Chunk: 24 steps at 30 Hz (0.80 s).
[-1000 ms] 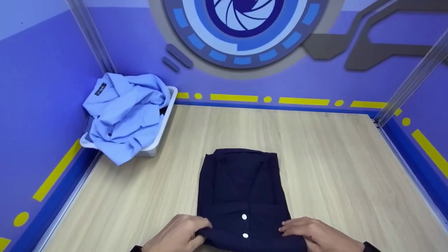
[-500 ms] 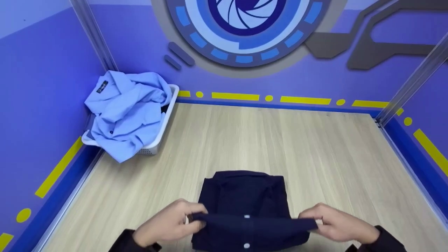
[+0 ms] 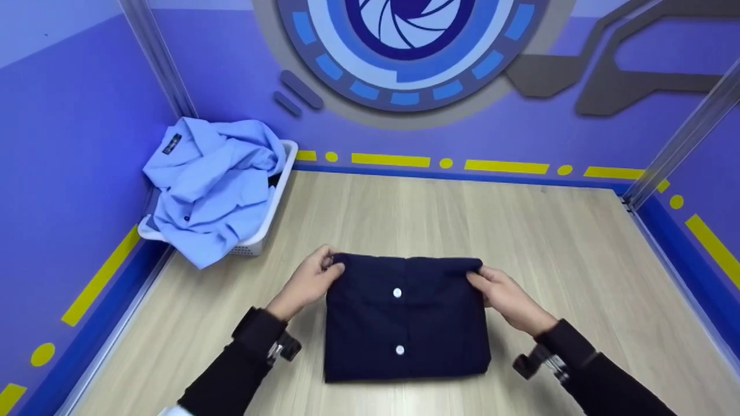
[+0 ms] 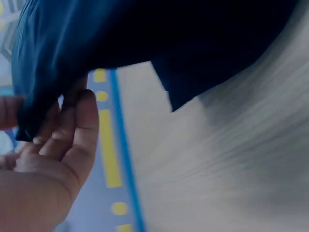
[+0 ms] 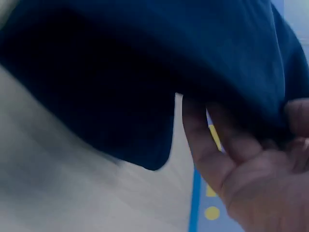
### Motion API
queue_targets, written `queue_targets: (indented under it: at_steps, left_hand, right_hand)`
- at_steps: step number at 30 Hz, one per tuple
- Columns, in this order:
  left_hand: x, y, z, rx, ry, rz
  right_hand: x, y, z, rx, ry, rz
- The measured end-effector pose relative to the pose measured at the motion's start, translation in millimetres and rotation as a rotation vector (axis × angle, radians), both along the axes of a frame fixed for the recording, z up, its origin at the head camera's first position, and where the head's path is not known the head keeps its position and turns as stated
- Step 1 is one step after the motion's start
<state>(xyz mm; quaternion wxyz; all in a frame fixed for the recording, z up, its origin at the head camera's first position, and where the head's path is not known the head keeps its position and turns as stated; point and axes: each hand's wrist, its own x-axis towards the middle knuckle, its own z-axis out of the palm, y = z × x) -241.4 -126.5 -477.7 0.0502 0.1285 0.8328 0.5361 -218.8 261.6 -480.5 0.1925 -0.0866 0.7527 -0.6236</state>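
A navy garment (image 3: 428, 318) with two white buttons showing lies folded into a compact rectangle at the front middle of the table. My left hand (image 3: 309, 280) pinches its far left corner between thumb and fingers. At the far right corner, my right hand (image 3: 509, 294) pinches the cloth the same way. In the left wrist view the navy cloth (image 4: 96, 34) hangs from the left hand (image 4: 53, 159), thumb on one side and fingers on the other. The right wrist view shows the cloth (image 5: 193, 53) draped from the right hand (image 5: 256, 179), with a lower layer beneath.
A white basket (image 3: 274, 202) stands at the back left, heaped with a light blue shirt (image 3: 219, 185) that spills over its front rim. Purple panels (image 3: 497, 138) wall the wooden table (image 3: 566, 248) at the back and sides.
Both hands have lifted the garment's near edge and carried it away from me over the rest. The navy garment is now folded shorter, with its buttoned front on top.
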Motion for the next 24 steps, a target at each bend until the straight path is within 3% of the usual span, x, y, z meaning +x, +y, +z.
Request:
queue_targets:
  at_steps: [4, 7, 10, 14, 16, 24]
  left_hand:
    - [-17.4, 4.3, -22.7, 0.069, -0.179, 0.02]
    - [-23.1, 4.5, -39.1, 0.121, -0.315, -0.002]
    - [-25.9, 5.6, -50.4, 0.166, -0.36, -0.006]
    - [-29.2, 10.4, -56.8, 0.215, -0.298, 0.033]
    - [-30.9, 13.6, -58.3, 0.194, -0.252, 0.059]
    - [-31.2, 24.1, -66.9, -0.106, -0.078, 0.099]
  right_hand:
    - [-17.2, -7.3, -16.0, 0.028, -0.104, -0.092]
    - [-21.0, -9.6, -25.9, 0.126, -0.116, -0.111]
    - [-21.2, -10.9, -31.8, 0.212, -0.08, -0.117]
    - [-23.4, -13.5, -35.4, 0.244, -0.014, -0.156]
    - [-26.0, -15.2, -37.6, 0.255, 0.007, -0.185]
    - [-31.1, -23.1, -49.1, 0.433, 0.101, -0.254]
